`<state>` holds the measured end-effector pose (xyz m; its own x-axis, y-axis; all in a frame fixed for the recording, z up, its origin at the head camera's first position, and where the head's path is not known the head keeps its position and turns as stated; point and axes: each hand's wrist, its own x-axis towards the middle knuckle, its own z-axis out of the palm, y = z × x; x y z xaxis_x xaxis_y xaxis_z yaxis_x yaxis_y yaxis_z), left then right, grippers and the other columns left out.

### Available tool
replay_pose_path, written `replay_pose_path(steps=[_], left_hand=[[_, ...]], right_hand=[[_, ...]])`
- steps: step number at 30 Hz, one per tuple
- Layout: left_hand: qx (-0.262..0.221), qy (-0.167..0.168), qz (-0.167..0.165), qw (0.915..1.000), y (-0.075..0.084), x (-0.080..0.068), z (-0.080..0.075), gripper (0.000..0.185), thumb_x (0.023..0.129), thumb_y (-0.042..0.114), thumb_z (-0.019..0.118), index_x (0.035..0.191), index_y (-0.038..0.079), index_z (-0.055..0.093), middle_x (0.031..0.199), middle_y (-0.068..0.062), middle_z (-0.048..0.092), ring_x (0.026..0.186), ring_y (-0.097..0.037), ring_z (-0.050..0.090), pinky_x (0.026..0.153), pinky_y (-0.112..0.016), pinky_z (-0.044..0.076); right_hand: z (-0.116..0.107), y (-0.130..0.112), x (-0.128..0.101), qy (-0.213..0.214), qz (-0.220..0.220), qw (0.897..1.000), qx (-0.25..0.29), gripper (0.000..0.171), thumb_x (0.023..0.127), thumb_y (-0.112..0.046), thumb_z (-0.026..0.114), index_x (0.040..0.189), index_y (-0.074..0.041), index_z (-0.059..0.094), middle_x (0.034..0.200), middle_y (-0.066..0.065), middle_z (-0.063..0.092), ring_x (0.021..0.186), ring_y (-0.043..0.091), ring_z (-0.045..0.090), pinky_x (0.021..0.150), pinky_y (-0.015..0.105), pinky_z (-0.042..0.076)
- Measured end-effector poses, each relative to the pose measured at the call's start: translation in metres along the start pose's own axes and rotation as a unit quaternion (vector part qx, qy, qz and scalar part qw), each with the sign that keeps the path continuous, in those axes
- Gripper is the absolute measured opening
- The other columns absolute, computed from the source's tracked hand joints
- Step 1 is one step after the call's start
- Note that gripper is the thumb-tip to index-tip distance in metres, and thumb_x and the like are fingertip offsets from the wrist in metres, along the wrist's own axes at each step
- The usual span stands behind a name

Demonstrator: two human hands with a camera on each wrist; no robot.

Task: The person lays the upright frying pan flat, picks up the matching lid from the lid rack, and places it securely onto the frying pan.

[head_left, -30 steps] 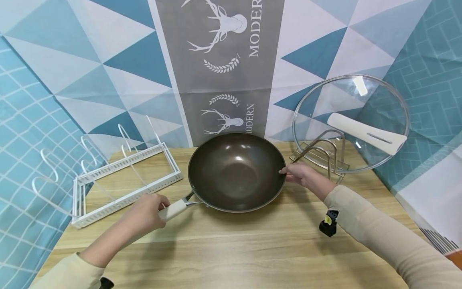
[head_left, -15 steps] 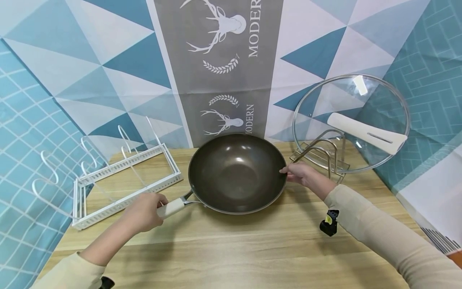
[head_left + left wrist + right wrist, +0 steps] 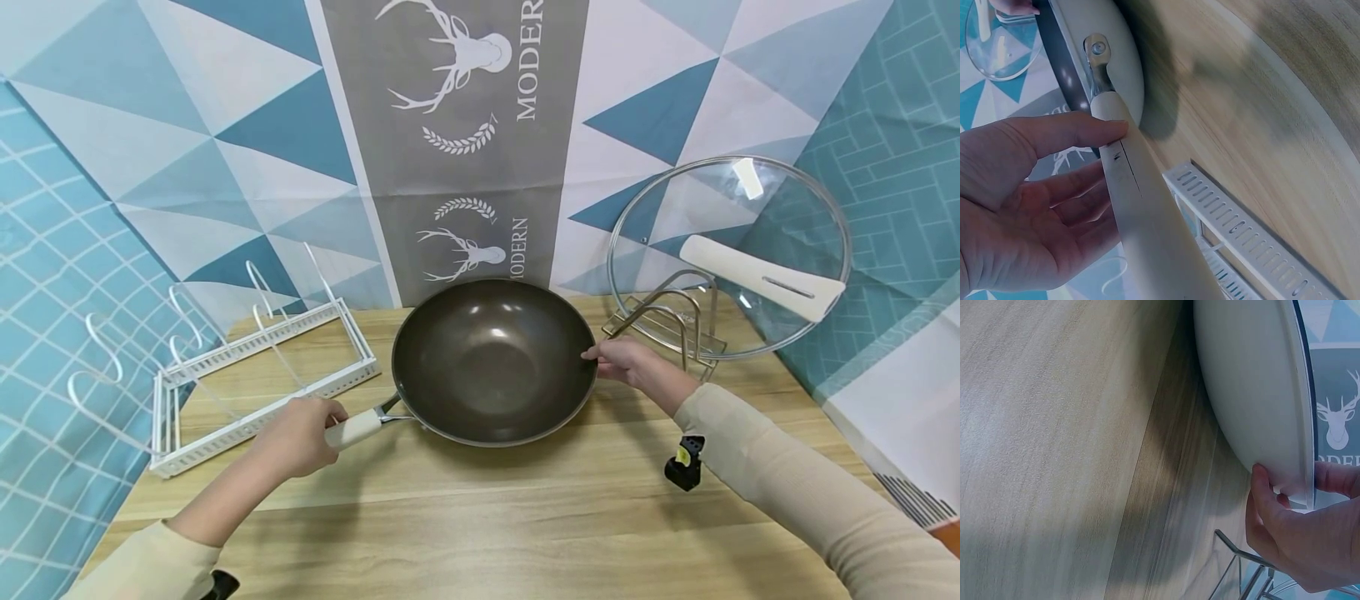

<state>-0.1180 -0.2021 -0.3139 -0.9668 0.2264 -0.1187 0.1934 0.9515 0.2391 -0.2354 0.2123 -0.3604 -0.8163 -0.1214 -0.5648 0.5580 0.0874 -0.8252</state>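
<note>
The left arm (image 3: 228,500) stretches along the left edge of the counter (image 3: 480,542), the left hand (image 3: 296,435) gripping with thumb extended; the right arm (image 3: 795,492) slants past the right edge, the right hand (image 3: 628,364) pinching between thumb and fingers.

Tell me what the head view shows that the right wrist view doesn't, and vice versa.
Only the head view: the left hand's grip on the handle, the white rack and the inside of the pan.
Only the right wrist view: the pan's pale outside, with fingers against it.
Both: the right hand's grip on the pan, the wire stand, table and deer print.
</note>
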Motion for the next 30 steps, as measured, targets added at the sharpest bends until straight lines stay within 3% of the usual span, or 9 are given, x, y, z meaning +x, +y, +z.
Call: replay_pose_path(steps=[10, 23, 30], left_hand=[[0.006, 0.005, -0.010, 0.9999, -0.002, 0.004, 0.001, 0.029, 0.068, 0.001, 0.077, 0.096, 0.002, 0.069, 0.084, -0.009, 0.071, 0.073, -0.020, 0.063, 0.060, -0.036, 0.051], [0.017, 0.018, -0.011, 0.9996, -0.005, 0.008, 0.000, 0.026, 0.067, -0.004, 0.071, 0.093, 0.003, 0.069, 0.080, -0.008, 0.070, 0.067, -0.018, 0.059, 0.055, -0.033, 0.046], [0.029, 0.017, -0.015, 0.9993, -0.007, 0.011, -0.001, 0.028, 0.068, -0.005, 0.069, 0.095, 0.002, 0.070, 0.084, -0.012, 0.071, 0.068, -0.020, 0.060, 0.056, -0.036, 0.048]], right_hand=[[-0.003, -0.001, 0.000, -0.005, 0.009, 1.000, -0.006, 0.063, 0.096, -0.002, 0.046, 0.148, 0.012, 0.013, 0.151, 0.031, 0.027, 0.072, 0.007, 0.062, 0.074, 0.016, 0.056], [-0.004, 0.000, 0.000, -0.003, 0.006, 1.000, -0.011, 0.059, 0.097, -0.004, 0.046, 0.146, 0.012, 0.018, 0.145, 0.030, 0.038, 0.070, 0.007, 0.065, 0.075, 0.019, 0.057], [-0.004, 0.000, 0.001, -0.005, 0.008, 1.000, -0.009, 0.057, 0.097, -0.004, 0.045, 0.145, 0.013, 0.020, 0.120, 0.022, 0.054, 0.069, 0.007, 0.065, 0.074, 0.018, 0.056]])
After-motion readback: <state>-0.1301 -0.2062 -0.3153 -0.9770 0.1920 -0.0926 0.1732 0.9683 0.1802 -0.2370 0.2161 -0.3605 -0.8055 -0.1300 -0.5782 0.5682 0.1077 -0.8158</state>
